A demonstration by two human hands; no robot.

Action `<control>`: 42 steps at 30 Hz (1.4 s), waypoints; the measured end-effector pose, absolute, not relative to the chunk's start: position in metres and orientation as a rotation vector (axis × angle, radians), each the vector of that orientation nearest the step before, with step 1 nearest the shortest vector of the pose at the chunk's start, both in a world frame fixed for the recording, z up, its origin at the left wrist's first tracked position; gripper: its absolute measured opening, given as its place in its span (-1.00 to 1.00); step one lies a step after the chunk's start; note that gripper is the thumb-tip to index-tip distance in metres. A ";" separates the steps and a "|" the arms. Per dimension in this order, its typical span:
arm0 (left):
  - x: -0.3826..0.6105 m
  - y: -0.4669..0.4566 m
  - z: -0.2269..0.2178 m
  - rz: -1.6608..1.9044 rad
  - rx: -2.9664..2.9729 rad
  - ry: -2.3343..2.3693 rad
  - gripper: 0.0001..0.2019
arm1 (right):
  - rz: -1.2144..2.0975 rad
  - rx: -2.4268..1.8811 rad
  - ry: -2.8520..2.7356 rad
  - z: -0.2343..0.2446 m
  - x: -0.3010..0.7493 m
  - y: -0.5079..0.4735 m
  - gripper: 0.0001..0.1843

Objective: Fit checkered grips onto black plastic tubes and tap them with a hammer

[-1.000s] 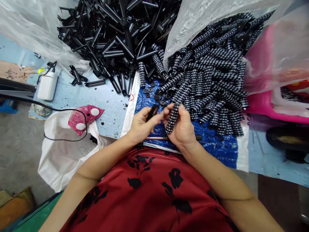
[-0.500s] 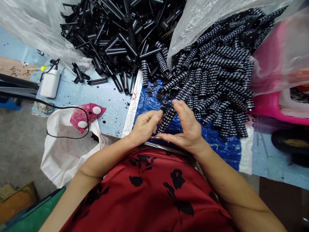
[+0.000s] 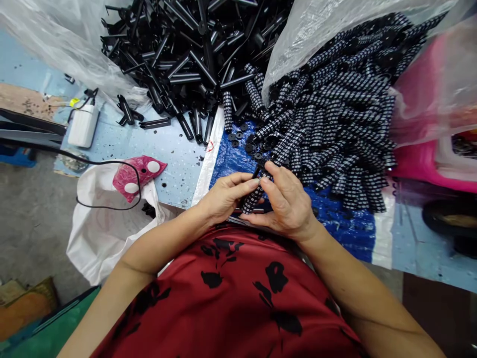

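Both hands meet at the near tabletop edge. Left hand and right hand both pinch one patterned sleeve, tilted between them over the blue tarp. Small black washers lie just beyond. Further out: patterned sleeve pile on the right, black tube pile on the left. White bottle at far left.

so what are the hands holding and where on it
Both hands hold one black-and-white patterned sleeve: the left hand pinches its upper end, the right hand cups its right side.
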State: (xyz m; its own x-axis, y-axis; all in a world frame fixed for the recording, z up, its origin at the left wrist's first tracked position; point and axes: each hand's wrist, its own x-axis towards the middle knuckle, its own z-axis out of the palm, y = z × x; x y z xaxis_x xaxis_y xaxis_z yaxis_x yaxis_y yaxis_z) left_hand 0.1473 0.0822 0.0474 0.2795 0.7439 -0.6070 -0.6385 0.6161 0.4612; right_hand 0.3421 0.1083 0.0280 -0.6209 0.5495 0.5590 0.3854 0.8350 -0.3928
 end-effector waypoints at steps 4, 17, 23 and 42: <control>0.143 0.082 0.047 0.899 0.096 0.844 -0.56 | 0.220 -0.669 -2.361 0.026 0.342 0.109 0.26; 0.096 0.073 0.016 1.073 1.148 1.382 -0.58 | 0.373 -0.871 -2.592 0.016 0.359 0.082 -0.49; 0.052 0.079 0.008 0.488 1.741 1.600 -0.75 | 0.193 -1.035 -2.446 0.038 0.360 0.088 -0.86; 0.068 0.120 0.013 0.119 1.532 1.468 -0.65 | 0.285 -0.637 -2.681 0.033 0.312 0.084 -0.74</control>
State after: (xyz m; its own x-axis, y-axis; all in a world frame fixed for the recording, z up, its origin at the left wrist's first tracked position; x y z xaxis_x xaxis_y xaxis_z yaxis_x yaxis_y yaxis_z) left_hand 0.0678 0.1196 0.0131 0.2669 0.8077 -0.5257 0.7125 0.2019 0.6720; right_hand 0.3120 0.0844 0.0331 -0.8297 0.4674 0.3053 0.3927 0.8773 -0.2758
